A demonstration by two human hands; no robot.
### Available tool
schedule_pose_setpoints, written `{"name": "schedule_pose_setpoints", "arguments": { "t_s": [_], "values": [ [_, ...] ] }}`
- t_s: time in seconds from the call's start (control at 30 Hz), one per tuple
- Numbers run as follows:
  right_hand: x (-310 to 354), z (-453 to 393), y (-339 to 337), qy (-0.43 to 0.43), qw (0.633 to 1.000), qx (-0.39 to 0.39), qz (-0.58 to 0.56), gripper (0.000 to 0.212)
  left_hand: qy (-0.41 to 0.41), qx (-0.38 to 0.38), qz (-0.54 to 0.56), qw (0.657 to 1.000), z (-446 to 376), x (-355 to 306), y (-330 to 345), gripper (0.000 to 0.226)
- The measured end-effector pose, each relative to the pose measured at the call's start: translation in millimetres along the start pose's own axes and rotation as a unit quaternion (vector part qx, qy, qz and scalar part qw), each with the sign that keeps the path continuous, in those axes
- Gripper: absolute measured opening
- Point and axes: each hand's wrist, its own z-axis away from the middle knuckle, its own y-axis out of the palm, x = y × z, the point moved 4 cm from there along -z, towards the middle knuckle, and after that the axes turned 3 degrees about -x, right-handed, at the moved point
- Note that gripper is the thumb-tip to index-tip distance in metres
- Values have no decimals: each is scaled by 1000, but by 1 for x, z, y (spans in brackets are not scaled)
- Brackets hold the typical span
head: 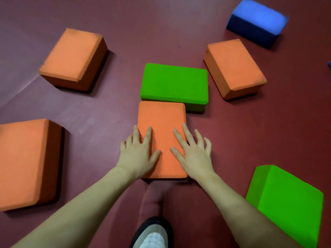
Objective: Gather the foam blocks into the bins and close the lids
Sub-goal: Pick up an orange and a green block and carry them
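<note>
We have both hands on the orange block [161,138] that lies right in front of us on the floor [232,140]. Our left hand [138,154] rests on its left edge and our right hand [192,154] on its right edge, fingers spread and nearly straight, laid over the top and sides rather than curled tight around it.

The job looks barely begun. Just past our fingertips a green block [174,85] touches the far end of the one we hold. Further out, beyond the left fingers, sits another orange block [71,58]; beyond the right fingers sit a third orange block [234,68] and a blue block [258,20]. A big orange block [26,161] lies well off to the left and a second green block [284,203] to the right. No bins or lids are in view.

The floor is a smooth, dark red mat with a faint crease at the left. A shoe [152,233] shows below our arms.
</note>
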Motion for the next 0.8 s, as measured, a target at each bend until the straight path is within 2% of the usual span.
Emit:
{"name": "schedule_pose_setpoints", "arguments": {
  "t_s": [0.17, 0.33, 0.43, 0.57, 0.7, 0.8],
  "values": [
    [-21, 10, -4, 34, 999, -13, -19, 72, 76, -53, 33, 995, 18, -16, -15, 83],
    [-40, 14, -8, 41, 997, -7, -63, 76, 64, -108, 229, 965, 19, -37, -19, 77],
    [-38, 18, -3, 53, 995, -8, -89, 75, 25, -135, 224, 965, 15, -42, -18, 78],
    [-43, 25, -1, 82, 992, -11, -94, 66, -16, -108, 223, 969, 17, -54, -13, 78],
    [-59, 41, -12, 67, 997, -25, -35, 76, 19, -91, 229, 969, 17, -77, -19, 72],
    [-83, 67, -24, 91, 992, -80, -18, 69, 61, -112, 163, 978, 31, -104, -25, 67]
  ]
}}
